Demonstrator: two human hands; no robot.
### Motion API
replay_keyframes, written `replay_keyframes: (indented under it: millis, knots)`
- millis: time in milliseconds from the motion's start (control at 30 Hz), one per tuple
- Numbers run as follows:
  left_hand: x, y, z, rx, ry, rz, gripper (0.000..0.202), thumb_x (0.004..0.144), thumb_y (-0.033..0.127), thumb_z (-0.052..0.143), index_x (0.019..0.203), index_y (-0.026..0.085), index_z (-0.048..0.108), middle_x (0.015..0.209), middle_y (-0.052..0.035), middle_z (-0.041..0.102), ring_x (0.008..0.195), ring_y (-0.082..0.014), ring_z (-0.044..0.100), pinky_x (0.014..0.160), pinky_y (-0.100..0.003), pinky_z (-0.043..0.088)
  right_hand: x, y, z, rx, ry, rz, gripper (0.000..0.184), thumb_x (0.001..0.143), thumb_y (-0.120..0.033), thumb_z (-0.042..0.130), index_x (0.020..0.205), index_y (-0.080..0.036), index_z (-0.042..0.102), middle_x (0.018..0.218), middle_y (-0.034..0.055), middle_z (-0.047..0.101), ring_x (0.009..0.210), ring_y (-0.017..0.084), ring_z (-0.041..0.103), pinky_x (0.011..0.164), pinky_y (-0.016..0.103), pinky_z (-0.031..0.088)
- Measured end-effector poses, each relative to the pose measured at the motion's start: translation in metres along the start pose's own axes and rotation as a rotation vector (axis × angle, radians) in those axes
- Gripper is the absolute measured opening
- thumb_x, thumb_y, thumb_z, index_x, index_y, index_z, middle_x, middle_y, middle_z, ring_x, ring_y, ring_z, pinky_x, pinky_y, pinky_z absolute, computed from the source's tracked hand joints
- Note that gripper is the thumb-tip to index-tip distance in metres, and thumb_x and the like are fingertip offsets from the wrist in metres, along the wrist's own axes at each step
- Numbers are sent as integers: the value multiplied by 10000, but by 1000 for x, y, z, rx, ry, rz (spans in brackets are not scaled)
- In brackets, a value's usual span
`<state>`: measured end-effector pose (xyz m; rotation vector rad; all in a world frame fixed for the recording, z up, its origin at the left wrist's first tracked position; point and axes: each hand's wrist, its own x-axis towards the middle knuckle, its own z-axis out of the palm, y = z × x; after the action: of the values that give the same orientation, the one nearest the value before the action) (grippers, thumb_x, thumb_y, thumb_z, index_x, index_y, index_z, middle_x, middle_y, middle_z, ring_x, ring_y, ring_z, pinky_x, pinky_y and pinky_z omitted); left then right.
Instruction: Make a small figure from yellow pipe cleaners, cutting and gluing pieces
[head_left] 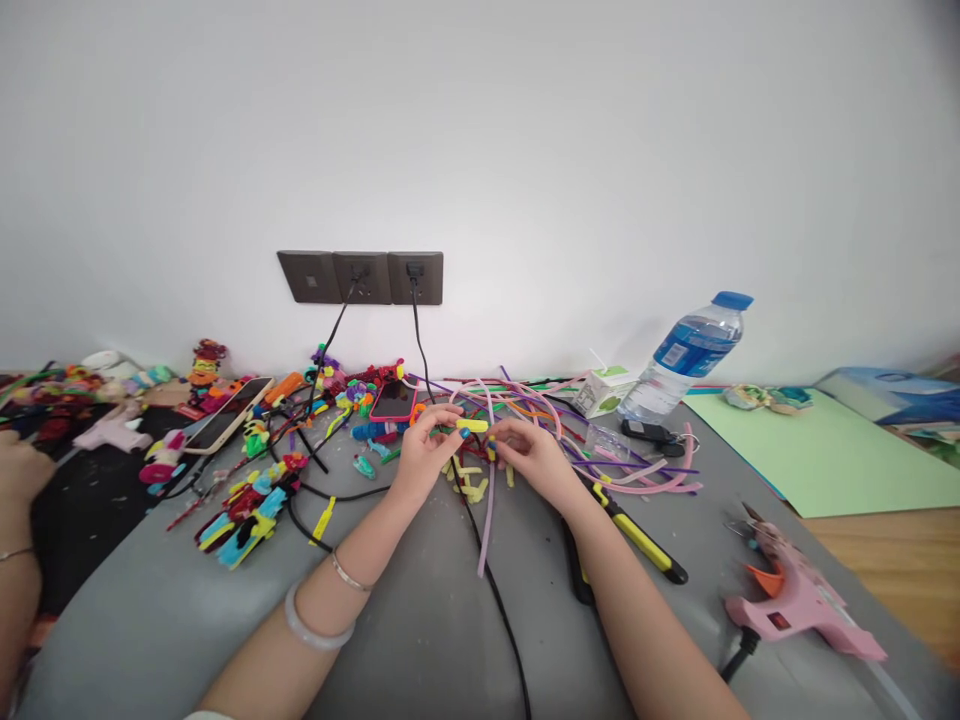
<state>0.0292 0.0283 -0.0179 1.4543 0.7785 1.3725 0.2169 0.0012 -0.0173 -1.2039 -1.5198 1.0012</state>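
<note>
My left hand (429, 447) is closed in a pinch on a short, fuzzy yellow pipe cleaner piece (472, 426). Right beside it, my right hand (529, 450) has its thumb and fingertips pressed together; a speck of yellow shows there, too small to name. A long lilac pipe cleaner (486, 530) runs past the right fingertips, and I cannot tell whether they touch it. Below and between the hands, several pale yellow curled pieces (471, 488) lie on the grey table (420, 610).
Pipe cleaner strips (630, 470) lie behind my hands. A yellow-black cutter (645, 545), pink glue gun (806, 600), tilted water bottle (682, 355) and drink carton (602, 390) are rightward. Fuzzy figures (251, 510) and phones (229, 415) sit leftward. A black cable (504, 620) crosses the table. Another person's hand (21, 468) is far left.
</note>
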Motion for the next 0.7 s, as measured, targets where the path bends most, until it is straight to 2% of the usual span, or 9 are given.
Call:
replay_keyframes:
  millis: [100, 200, 333, 467, 600, 700]
  knots:
    - [-1, 1, 1, -1, -21, -16, 130, 757, 281, 715, 808, 182, 650, 1080, -104, 624, 1010, -215, 599, 705, -266, 492, 2, 1, -4, 166, 118, 75, 219, 740, -381, 700, 825, -192, 631, 677, 21, 680, 542, 172, 650, 472, 254, 440]
    - [-2, 1, 2, -10, -54, -17, 115, 758, 267, 707, 810, 180, 652, 1071, -106, 620, 1002, -217, 595, 673, -254, 477, 3, -3, -7, 249, 241, 75, 308, 708, -466, 735, 808, -185, 659, 662, 32, 685, 569, 178, 641, 487, 262, 440]
    - [-2, 0, 2, -16, -90, -22, 104, 759, 255, 702, 818, 181, 658, 1063, -105, 620, 980, -210, 590, 666, -252, 473, 2, -7, -7, 339, 343, 68, 321, 660, -467, 776, 795, -197, 666, 645, 5, 645, 566, 151, 580, 487, 248, 436]
    - [-3, 0, 1, -7, -94, -33, 137, 755, 291, 715, 818, 182, 661, 1069, -108, 621, 975, -217, 589, 673, -264, 481, 2, -6, -6, 394, 351, 87, 311, 642, -454, 783, 757, -205, 637, 645, -1, 604, 575, 140, 541, 463, 220, 409]
    - [-3, 0, 3, -7, -97, -29, 152, 759, 307, 719, 821, 181, 664, 1058, -110, 619, 969, -217, 590, 663, -262, 482, 2, -5, -4, 416, 311, 77, 292, 662, -454, 767, 750, -207, 639, 879, 40, 661, 658, 142, 546, 488, 220, 398]
    - [-3, 0, 4, 1, -117, -14, 153, 771, 313, 710, 822, 176, 665, 1046, -115, 615, 956, -217, 591, 619, -249, 478, 2, -6, -2, 394, 269, 32, 272, 695, -457, 744, 733, -212, 633, 975, 56, 664, 807, 189, 589, 600, 261, 452]
